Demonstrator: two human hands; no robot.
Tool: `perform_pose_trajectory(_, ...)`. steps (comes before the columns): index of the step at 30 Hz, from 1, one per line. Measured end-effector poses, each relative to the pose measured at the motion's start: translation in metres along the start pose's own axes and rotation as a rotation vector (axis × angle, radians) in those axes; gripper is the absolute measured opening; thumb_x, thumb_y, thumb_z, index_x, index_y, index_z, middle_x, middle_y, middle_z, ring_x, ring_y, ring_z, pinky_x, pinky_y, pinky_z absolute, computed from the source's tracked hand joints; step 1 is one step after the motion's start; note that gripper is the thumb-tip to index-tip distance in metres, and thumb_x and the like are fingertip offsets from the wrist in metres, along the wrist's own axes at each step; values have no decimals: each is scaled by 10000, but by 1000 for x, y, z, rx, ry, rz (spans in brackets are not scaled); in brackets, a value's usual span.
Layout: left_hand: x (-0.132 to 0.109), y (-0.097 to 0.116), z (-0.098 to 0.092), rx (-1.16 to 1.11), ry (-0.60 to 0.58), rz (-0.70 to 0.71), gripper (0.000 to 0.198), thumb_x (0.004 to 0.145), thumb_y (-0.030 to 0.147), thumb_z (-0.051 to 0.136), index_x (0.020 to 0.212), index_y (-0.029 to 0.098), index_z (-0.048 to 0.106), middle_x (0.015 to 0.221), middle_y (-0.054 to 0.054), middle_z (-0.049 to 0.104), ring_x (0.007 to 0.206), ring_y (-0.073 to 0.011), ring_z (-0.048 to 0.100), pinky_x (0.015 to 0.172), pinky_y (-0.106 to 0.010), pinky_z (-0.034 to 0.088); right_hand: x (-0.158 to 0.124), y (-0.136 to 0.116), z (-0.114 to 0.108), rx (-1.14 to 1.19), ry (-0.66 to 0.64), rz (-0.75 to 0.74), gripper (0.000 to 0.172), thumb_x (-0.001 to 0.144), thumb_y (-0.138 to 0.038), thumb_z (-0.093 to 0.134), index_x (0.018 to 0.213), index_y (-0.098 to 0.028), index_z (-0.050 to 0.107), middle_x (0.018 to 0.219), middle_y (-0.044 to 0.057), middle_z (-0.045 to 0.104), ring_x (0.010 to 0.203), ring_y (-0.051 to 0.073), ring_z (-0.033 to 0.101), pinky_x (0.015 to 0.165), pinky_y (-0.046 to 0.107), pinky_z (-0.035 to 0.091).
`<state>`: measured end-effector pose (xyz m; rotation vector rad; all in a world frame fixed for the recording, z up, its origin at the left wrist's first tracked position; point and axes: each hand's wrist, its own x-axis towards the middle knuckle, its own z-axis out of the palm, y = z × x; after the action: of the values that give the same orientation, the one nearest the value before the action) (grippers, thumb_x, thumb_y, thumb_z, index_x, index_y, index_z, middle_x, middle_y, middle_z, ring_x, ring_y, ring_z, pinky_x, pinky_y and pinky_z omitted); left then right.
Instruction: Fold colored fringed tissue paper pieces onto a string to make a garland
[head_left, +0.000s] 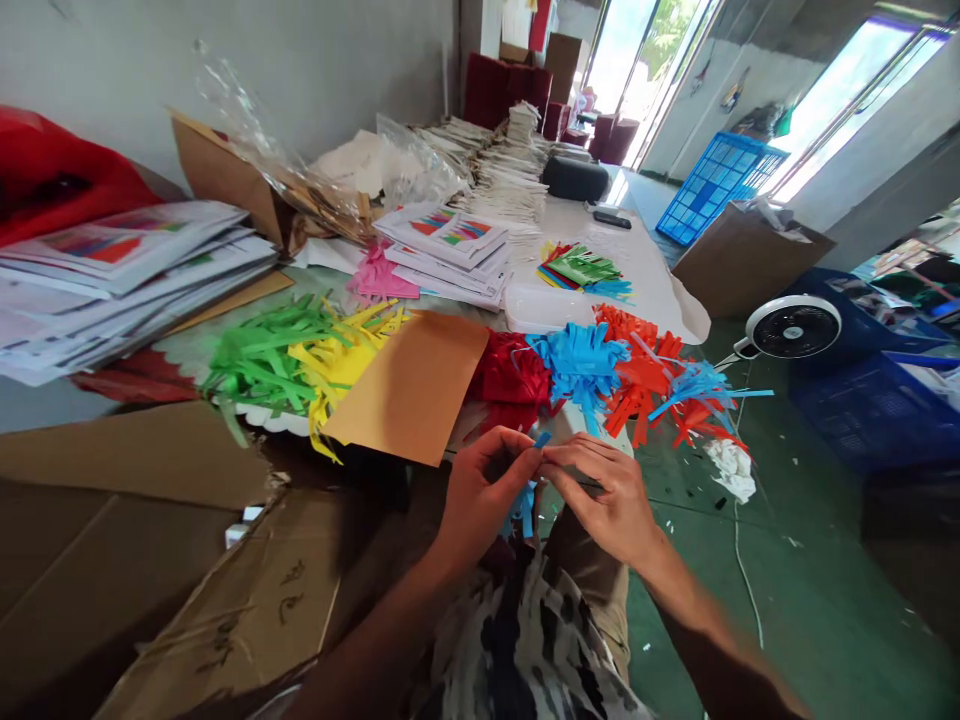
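Pinched between the fingers of my left hand [491, 485] is a blue paper tassel [528, 508], its fringe hanging down below the hand and a short end poking up. My right hand [604, 490] meets it at the fingertips, thumb and fingers pressed together on the tassel's top; the exact grip is hidden. Just beyond my hands on the table lie dark red fringed paper [514, 378], a blue fringed bundle [581, 360] and orange-red fringed paper [641, 375]. To the left, an orange-brown sheet [420, 385] partly covers yellow fringe [330, 365], beside green fringe [266, 355].
Stacks of printed packets [127, 270] stand at the left, with another printed stack [450, 250] mid-table. An open cardboard box [247, 600] is at lower left. A fan [795, 327] and blue crates [720, 185] stand to the right.
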<state>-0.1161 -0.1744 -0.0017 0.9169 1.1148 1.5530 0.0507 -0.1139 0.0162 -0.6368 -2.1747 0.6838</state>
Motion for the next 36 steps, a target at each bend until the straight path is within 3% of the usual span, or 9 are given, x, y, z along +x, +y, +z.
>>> perform_pose_trajectory(4, -10, -1, 4, 100, -28, 28, 209, 933, 378, 746, 868, 185, 700, 761, 15, 675, 679, -106, 608, 660, -214, 478, -11, -1, -5, 100, 166, 154, 186, 998, -159, 651, 1039, -285, 781, 917, -3, 775, 852, 162, 704, 789, 317, 534)
perform_pose_trajectory(7, -15, 2, 11, 219, -24, 96, 162, 941, 329, 732, 855, 193, 711, 759, 25, 669, 678, -95, 585, 646, -203, 449, -13, -6, -9, 46, 256, 120, 230, 984, -145, 662, 1104, -298, 785, 945, -1, 780, 884, 172, 702, 853, 344, 529)
perform_pose_trajectory(14, -15, 8, 18, 329, -7, 187, 130, 933, 263, 715, 824, 193, 707, 776, 18, 698, 688, -100, 597, 642, -210, 440, -17, -13, -11, 84, 243, 146, 191, 997, -133, 629, 966, -257, 770, 932, 7, 783, 854, 169, 706, 800, 336, 530)
perform_pose_trajectory(22, -13, 8, 17, 328, -2, 194, 165, 938, 296, 724, 811, 192, 705, 732, 24, 670, 646, -99, 568, 605, -213, 421, -16, -12, -9, -8, 254, 48, 215, 968, -98, 643, 1032, -261, 767, 930, 11, 787, 864, 188, 715, 871, 376, 548)
perform_pose_trajectory(26, -11, 7, 13, 358, -42, 209, 161, 951, 298, 710, 826, 195, 711, 755, 15, 679, 674, -111, 586, 638, -224, 435, -15, -11, -11, -29, 217, 51, 241, 966, -110, 645, 1085, -279, 770, 920, 15, 782, 857, 202, 718, 854, 390, 550)
perform_pose_trajectory(32, -10, 8, 8, 411, -91, 246, 89, 938, 242, 698, 863, 200, 719, 791, 7, 713, 690, -122, 614, 671, -235, 457, -15, -11, -11, 19, 231, 62, 171, 963, -136, 655, 989, -262, 768, 782, 13, 737, 736, 191, 677, 730, 378, 549)
perform_pose_trajectory(36, -10, 9, 8, 405, -96, 245, 86, 929, 229, 702, 849, 198, 710, 796, 7, 713, 695, -120, 615, 680, -236, 463, -15, -11, -9, 78, 236, 70, 190, 949, -128, 673, 1016, -272, 777, 842, 20, 764, 768, 193, 686, 776, 396, 552)
